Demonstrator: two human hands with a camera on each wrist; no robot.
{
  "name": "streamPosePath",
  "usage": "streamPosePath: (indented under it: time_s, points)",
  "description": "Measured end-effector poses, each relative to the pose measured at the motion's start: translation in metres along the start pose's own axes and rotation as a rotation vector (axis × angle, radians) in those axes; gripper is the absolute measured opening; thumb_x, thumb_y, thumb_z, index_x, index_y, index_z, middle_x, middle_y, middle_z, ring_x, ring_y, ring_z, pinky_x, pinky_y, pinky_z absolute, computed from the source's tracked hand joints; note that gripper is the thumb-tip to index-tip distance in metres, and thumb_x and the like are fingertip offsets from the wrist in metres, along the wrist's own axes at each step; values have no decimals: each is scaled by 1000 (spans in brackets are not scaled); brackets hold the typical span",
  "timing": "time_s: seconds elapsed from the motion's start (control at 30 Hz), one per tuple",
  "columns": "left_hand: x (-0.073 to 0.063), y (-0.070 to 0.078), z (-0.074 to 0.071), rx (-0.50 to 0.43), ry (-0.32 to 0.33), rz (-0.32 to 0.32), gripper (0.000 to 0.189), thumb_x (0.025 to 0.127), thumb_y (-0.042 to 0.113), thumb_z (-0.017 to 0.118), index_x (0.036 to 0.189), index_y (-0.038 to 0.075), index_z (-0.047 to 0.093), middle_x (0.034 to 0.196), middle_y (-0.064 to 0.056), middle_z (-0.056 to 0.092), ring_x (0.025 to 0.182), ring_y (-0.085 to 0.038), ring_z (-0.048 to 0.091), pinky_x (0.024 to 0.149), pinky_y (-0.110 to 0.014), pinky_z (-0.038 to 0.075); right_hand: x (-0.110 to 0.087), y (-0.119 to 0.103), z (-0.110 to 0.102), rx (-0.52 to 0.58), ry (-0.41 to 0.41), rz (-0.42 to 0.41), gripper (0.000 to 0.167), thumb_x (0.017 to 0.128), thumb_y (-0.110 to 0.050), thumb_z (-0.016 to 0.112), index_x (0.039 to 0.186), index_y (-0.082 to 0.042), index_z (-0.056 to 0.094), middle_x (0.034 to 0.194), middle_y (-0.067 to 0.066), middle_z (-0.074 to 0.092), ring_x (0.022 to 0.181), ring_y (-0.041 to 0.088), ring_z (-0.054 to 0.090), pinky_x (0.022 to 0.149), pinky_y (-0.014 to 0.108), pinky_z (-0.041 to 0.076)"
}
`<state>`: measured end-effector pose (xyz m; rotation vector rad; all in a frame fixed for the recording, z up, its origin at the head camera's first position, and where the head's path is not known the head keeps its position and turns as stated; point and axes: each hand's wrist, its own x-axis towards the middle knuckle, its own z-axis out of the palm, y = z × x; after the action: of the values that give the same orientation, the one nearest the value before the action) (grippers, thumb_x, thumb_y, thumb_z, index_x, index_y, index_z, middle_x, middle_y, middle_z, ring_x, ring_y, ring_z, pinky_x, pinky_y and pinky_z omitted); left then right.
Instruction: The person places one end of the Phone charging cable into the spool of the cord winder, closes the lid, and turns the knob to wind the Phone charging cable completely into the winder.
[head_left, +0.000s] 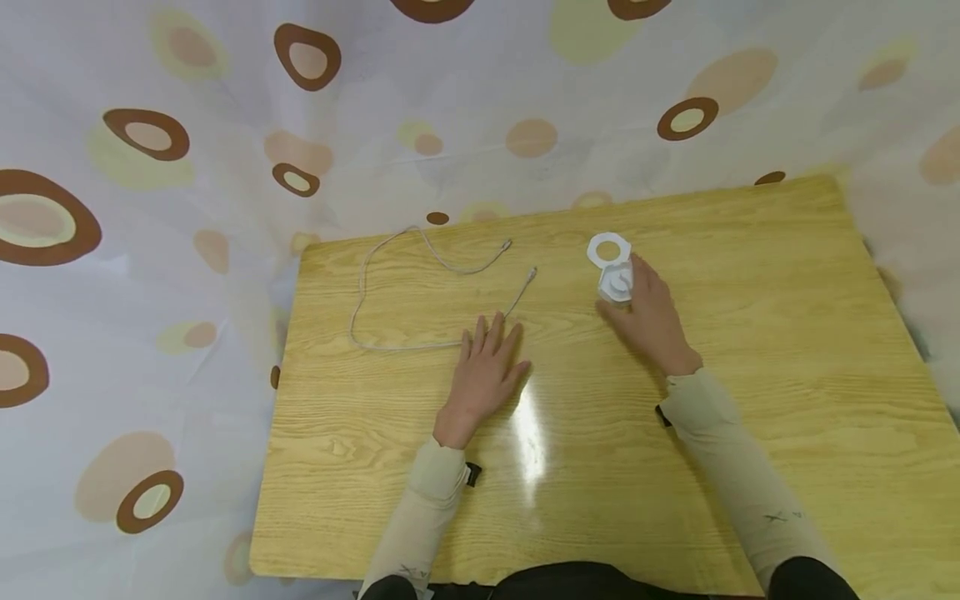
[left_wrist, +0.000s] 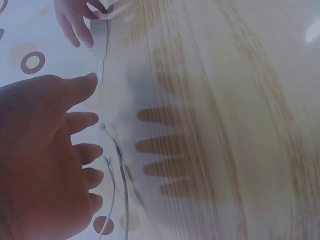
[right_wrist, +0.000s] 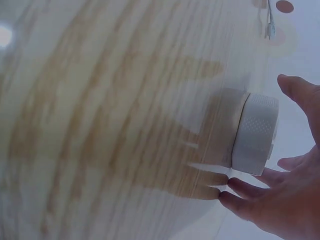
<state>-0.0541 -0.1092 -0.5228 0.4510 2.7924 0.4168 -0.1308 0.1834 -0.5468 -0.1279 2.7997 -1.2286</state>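
A thin white cable (head_left: 408, 347) lies in a wide loop on the table, its two plug ends toward the middle. My left hand (head_left: 484, 379) is spread palm down over its near stretch, covering part of the cable. In the left wrist view the fingers are straight and separated, with the cable (left_wrist: 123, 190) beyond them. My right hand (head_left: 654, 321) is around the right side of a small white faceted case (head_left: 617, 283). Seen from the right wrist, the thumb stands apart from the case (right_wrist: 256, 134) and the fingertips reach the tabletop beside it.
Just behind the case is a flat white hexagonal ring (head_left: 593, 250) with a wood-coloured middle. The wooden table (head_left: 337, 500) ends at a patterned cloth (head_left: 480, 117) at the back and left. Glare shows between the arms.
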Motion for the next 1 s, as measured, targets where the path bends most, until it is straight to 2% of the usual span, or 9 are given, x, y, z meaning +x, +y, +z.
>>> streamPosePath:
  time_s: [0.17, 0.37, 0.53, 0.77, 1.0]
  points:
    - [-2, 3, 2, -16, -40, 70, 66, 113, 45, 45, 169, 15, 26, 178, -18, 11, 166, -43, 6, 134, -59, 8, -2, 2, -1, -49, 5, 39, 96, 100, -38, 68, 170, -7, 10, 163, 31, 36, 143, 62, 33, 109, 78, 27]
    - [0, 2, 5, -8, -38, 86, 66, 113, 43, 47, 169, 16, 26, 178, -18, 11, 166, -43, 7, 134, -59, 9, 1, 2, 0, -74, 3, 41, 92, 101, -37, 68, 169, -4, 15, 160, 33, 38, 141, 61, 34, 107, 77, 29]
    - [2, 1, 6, -40, -34, 113, 64, 113, 39, 49, 168, 16, 29, 177, -19, 14, 165, -43, 10, 134, -60, 9, 2, 1, -1, -92, 5, 47, 88, 102, -36, 69, 166, 0, 21, 157, 34, 40, 141, 60, 34, 106, 77, 30]
    - [10, 5, 1, -35, -35, 138, 60, 113, 37, 49, 167, 14, 33, 176, -18, 21, 165, -41, 15, 134, -60, 10, 2, -4, -2, -61, 1, 48, 80, 98, -32, 74, 158, 5, 36, 152, 34, 45, 130, 55, 38, 100, 68, 34]
    - [18, 13, -2, -32, -34, 184, 60, 112, 33, 52, 164, 8, 37, 174, -20, 26, 163, -42, 22, 134, -59, 13, -2, -11, -1, -36, -43, 63, 78, 96, -30, 76, 156, 6, 39, 148, 34, 48, 125, 53, 40, 97, 65, 37]
